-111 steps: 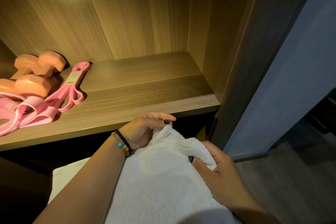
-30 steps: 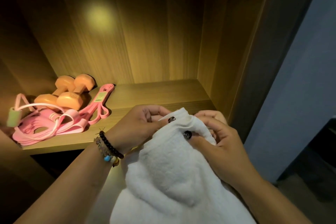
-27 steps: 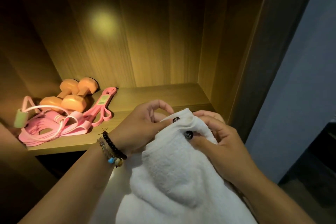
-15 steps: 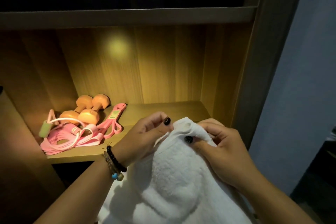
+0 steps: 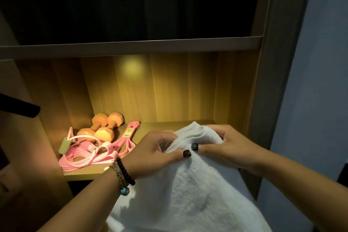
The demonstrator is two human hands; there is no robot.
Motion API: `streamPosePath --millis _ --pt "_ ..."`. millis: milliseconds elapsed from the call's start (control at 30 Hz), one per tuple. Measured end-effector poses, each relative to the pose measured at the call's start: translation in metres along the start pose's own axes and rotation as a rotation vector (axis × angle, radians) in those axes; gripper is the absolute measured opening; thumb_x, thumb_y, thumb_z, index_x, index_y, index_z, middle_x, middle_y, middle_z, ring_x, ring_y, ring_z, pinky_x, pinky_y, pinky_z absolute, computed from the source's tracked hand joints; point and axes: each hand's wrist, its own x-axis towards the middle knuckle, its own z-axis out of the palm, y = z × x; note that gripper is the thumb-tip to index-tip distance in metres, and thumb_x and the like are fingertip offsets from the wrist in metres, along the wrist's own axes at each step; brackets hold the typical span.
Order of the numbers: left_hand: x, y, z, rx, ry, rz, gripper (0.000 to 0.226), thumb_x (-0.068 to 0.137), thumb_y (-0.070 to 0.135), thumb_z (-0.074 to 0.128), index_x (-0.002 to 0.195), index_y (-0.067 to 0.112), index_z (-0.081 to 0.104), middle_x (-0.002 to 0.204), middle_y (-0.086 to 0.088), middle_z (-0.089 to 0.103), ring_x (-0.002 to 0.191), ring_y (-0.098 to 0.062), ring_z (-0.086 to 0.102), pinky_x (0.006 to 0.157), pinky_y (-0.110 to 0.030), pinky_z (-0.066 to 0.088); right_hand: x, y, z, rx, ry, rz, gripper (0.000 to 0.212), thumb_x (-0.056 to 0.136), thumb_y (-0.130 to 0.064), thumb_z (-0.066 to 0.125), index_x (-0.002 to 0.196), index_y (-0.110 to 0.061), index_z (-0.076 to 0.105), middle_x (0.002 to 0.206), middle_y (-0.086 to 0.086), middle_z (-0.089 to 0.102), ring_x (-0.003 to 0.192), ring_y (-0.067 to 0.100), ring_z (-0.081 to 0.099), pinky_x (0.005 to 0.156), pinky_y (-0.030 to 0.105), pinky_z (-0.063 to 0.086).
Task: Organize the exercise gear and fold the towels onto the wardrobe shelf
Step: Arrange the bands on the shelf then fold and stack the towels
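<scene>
A thick white towel [image 5: 190, 190] hangs in front of the wardrobe, bunched at its top edge. My left hand [image 5: 152, 153] pinches that top edge from the left, and my right hand [image 5: 224, 147] grips it from the right, thumbs almost touching. Behind them lies the lit wooden shelf [image 5: 84, 171]. On its left part sit two orange dumbbells [image 5: 102, 130], pink resistance bands [image 5: 122, 145] and a pink-and-white skipping rope [image 5: 82, 149].
A second shelf board [image 5: 131, 47] runs above the lit compartment, with a dark space over it. The wardrobe's side panel [image 5: 267, 81] stands at the right, next to a grey-blue wall [image 5: 320, 81]. A dark bar [image 5: 20, 108] juts in from the left.
My view has tilted upward, so the upper shelf board and dark compartment came into sight. Both hands stayed on the towel's top edge, gathering its corners closer together in front of the shelf.
</scene>
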Motion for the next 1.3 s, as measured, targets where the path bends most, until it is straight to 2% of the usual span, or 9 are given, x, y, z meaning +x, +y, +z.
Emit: streamPosePath --millis 233,400,500,667,833,967,1067,1233,1300 --pt "0.002 0.004 -0.013 0.069 -0.143 -0.191 0.046 0.071 0.049 0.079 0.083 0.006 0.069 0.079 -0.011 0.064 0.073 -0.014 0.059 0.066 -0.030 0.044 0.011 -0.011 -0.008 -0.164 0.110 -0.089 0.003 0.082 -0.008 0.073 0.082 -0.006 0.073 0.080 0.011 0.070 0.074 0.024 0.066 0.063 0.035 0.054" --pt "-0.012 -0.011 -0.015 0.174 -0.287 -0.409 0.051 0.068 0.042 0.085 0.113 0.029 0.064 0.107 0.015 0.071 0.098 0.001 0.066 0.089 -0.027 0.054 0.020 -0.023 -0.029 -0.327 0.206 -0.162 0.013 0.082 -0.009 0.072 0.079 -0.022 0.072 0.076 -0.001 0.069 0.069 0.011 0.063 0.059 0.023 0.052" --pt "-0.010 -0.019 -0.009 0.310 -0.174 -0.309 0.066 0.061 0.062 0.079 0.117 0.032 0.060 0.111 0.017 0.065 0.102 0.001 0.061 0.090 -0.028 0.052 0.022 -0.028 -0.042 -0.511 0.209 -0.208 0.016 0.079 -0.006 0.072 0.082 -0.022 0.071 0.080 -0.006 0.066 0.074 0.009 0.062 0.062 0.024 0.050" --pt "0.001 -0.004 0.009 0.725 0.179 0.174 0.034 0.070 0.067 0.068 0.072 0.034 0.063 0.088 0.010 0.042 0.084 -0.013 0.042 0.072 -0.028 0.036 0.024 -0.039 -0.067 -0.728 0.381 -0.339 0.021 0.081 -0.002 0.069 0.098 -0.015 0.070 0.093 0.000 0.064 0.084 0.014 0.059 0.070 0.020 0.048" --pt "0.005 0.006 0.004 0.500 0.143 -0.005 0.048 0.059 0.075 0.066 0.063 0.027 0.066 0.100 0.011 0.041 0.105 -0.017 0.037 0.088 -0.030 0.036 0.031 -0.053 -0.074 -0.868 0.412 -0.588 0.026 0.081 -0.005 0.073 0.106 -0.007 0.069 0.104 0.010 0.064 0.092 0.022 0.060 0.079 0.034 0.056" --pt "-0.005 0.006 0.001 0.402 0.107 -0.013 0.038 0.060 0.070 0.071 0.085 0.041 0.073 0.109 0.011 0.041 0.115 -0.011 0.039 0.096 -0.031 0.038 0.041 -0.048 -0.068 -0.994 0.401 -0.724 0.023 0.084 -0.013 0.070 0.106 -0.006 0.067 0.102 0.014 0.063 0.086 0.027 0.060 0.067 0.044 0.057" --pt "-0.016 0.007 0.009 0.344 0.150 0.007 0.049 0.063 0.065 0.071 0.102 0.036 0.062 0.107 0.014 0.043 0.106 0.001 0.046 0.085 -0.007 0.038 0.044 -0.042 -0.070 -0.980 0.426 -0.740 0.023 0.083 -0.010 0.072 0.105 -0.006 0.068 0.102 0.014 0.062 0.087 0.027 0.060 0.067 0.045 0.057" --pt "-0.018 -0.004 0.013 -0.025 0.331 -0.122 0.038 0.089 0.063 0.039 0.110 0.038 0.056 0.103 0.020 0.062 0.084 -0.014 0.059 0.067 -0.013 0.045 0.035 -0.032 -0.074 -1.002 0.460 -0.809 0.026 0.086 -0.020 0.066 0.103 0.000 0.068 0.103 0.019 0.064 0.090 0.031 0.062 0.071 0.042 0.059" --pt "-0.017 -0.003 0.010 -0.089 0.301 -0.187 0.024 0.095 0.046 0.049 0.118 0.040 0.050 0.100 0.022 0.064 0.078 -0.009 0.064 0.063 -0.016 0.049 0.029 -0.029 -0.076 -1.022 0.475 -0.833 0.029 0.088 -0.022 0.064 0.102 0.002 0.068 0.104 0.021 0.064 0.092 0.033 0.063 0.075 0.039 0.058"
